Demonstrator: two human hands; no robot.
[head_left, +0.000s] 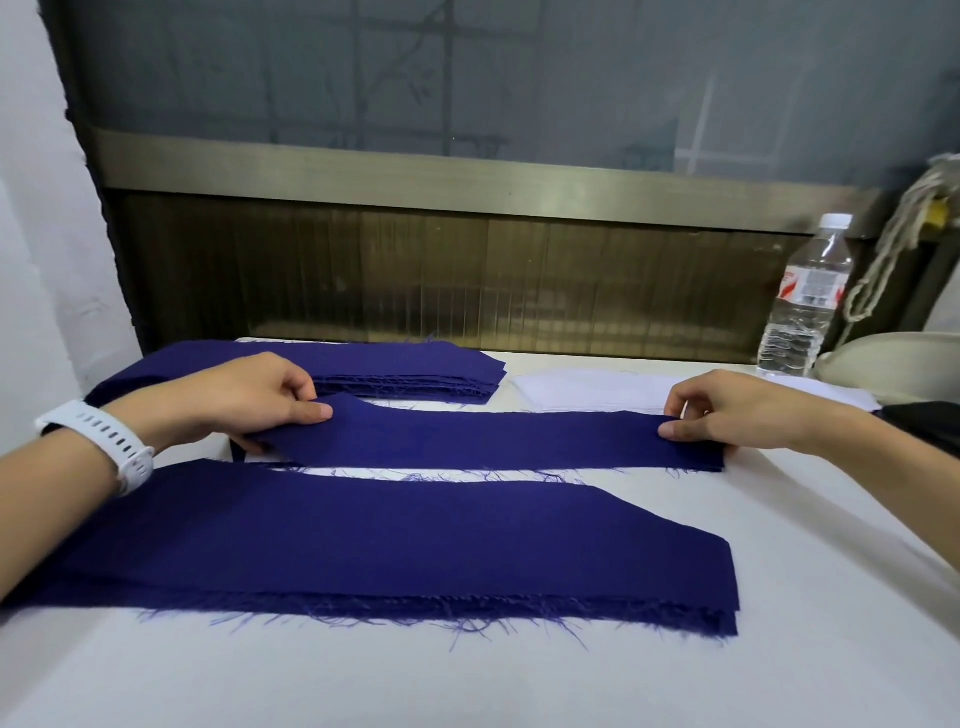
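- Left hand (249, 400) pinches the left end of the navy strip (488, 441), just beyond the wide navy piece (395, 545).
- Strip lies flat beyond that piece — apparently being laid out, not yet released; stack (405, 369) farther beyond looks unprocessed.
- Right hand (727, 410) pinches the right end.

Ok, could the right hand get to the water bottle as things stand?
Probably, once freed: the right hand pinches the blue strip, and only flat white sheets lie between it and the water bottle.

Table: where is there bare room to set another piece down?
Bare table in front of the wide blue piece and right of it, below the right hand. Crowded behind: held strip, blue stack, white sheets, bottle.
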